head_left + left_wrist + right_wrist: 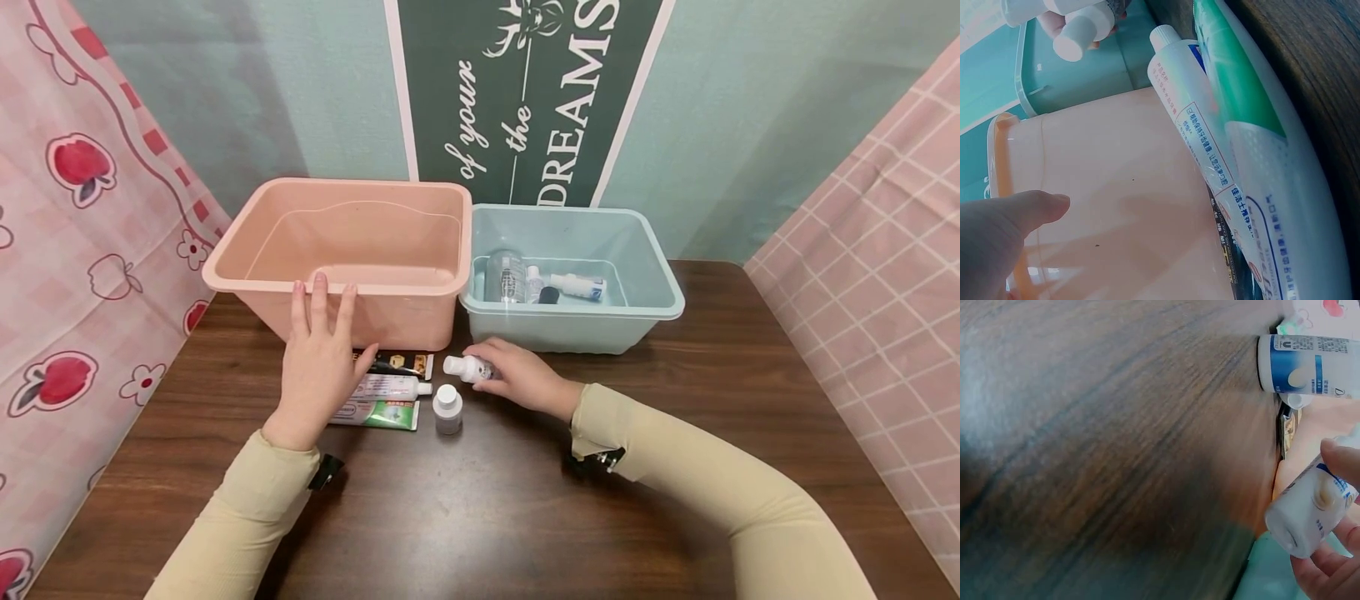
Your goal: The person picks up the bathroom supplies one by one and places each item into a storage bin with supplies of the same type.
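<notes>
White bottle [472, 368] in the grip of the right hand [522, 375], cap [453, 365] beyond the fingertips

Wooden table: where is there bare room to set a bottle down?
Bare: the table between the two sleeves, below the standing bottle in the head view; also right of the blue bin, up to the gridded pink cloth. Crowded: in front of the pink bin, with three tubes, that bottle and the left hand.

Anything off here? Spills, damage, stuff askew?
No spill or damage visible. One oddity: the dark green banner at the back has its lettering sideways, reading bottom to top. The white bottle in the right hand is tipped over, but it's being held, so that looks normal.
</notes>
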`<state>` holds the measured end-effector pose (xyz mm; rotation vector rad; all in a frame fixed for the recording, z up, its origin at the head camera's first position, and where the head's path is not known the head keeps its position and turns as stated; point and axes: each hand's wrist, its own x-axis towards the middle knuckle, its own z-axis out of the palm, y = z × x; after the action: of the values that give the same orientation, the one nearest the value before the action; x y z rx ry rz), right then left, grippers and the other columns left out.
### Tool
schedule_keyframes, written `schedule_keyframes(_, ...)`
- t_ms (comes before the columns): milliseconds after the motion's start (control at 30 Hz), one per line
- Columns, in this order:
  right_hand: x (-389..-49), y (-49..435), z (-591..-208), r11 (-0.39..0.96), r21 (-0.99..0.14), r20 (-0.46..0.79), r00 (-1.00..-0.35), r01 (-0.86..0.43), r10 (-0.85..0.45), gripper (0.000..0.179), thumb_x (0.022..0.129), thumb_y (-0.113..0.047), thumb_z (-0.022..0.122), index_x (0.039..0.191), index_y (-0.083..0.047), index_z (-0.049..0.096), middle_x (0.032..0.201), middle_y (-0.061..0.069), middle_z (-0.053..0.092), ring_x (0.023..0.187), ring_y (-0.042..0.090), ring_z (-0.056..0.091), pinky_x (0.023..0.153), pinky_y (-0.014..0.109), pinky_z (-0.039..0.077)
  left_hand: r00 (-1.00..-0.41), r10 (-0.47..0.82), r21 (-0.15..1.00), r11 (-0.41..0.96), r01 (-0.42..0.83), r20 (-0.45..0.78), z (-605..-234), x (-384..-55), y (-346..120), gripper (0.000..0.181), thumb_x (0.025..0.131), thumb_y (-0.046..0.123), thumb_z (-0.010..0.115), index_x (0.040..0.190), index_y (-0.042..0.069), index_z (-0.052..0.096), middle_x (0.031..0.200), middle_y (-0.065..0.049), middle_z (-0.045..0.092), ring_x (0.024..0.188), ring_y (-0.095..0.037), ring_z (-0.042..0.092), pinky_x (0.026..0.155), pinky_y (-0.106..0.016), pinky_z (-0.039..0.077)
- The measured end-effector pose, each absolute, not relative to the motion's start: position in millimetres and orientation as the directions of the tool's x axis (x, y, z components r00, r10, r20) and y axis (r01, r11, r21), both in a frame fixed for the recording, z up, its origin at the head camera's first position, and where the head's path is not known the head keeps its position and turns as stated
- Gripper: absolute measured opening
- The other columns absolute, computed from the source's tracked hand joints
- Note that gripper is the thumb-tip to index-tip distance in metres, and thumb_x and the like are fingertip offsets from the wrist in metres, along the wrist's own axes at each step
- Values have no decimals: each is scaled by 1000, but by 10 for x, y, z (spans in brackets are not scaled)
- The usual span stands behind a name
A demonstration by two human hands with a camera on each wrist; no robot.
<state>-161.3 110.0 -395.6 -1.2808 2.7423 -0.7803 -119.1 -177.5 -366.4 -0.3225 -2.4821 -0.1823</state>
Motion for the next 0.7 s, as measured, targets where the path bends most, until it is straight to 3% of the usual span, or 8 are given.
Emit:
schedule_keyframes(167,-1613,1106,-3931,575,-318,187,-644,-754,-742,44,83,-21,71,122,-7,58,109,8,58,94,21,57,82,36,47,-779,189,52,961,273,598,-3671,-1194,-1773,86,72,31,78,141,0,35,146,-33,17,136,-48,4,93,-61,36)
schedule_keyframes(433,-1585,1104,-3865,585,23,199,-570,-811,-797,45,80,-20,72,123,-10,60,106,8,58,90,25,57,78,36,48,-772,193,47,960,277,605,-3671,-1199,-1769,86,72,30,78,140,0,35,145,-34,17,136,-49,4,93,-61,36)
schedule_keyframes(700,-1551,1112,-3855,599,119,176,-577,-792,-798,43,78,-19,73,119,-11,62,99,7,58,83,26,57,73,35,48,-775,193,48,960,276,602,-3674,-1201,-1767,87,72,30,78,141,0,35,145,-34,17,136,-49,5,94,-62,35)
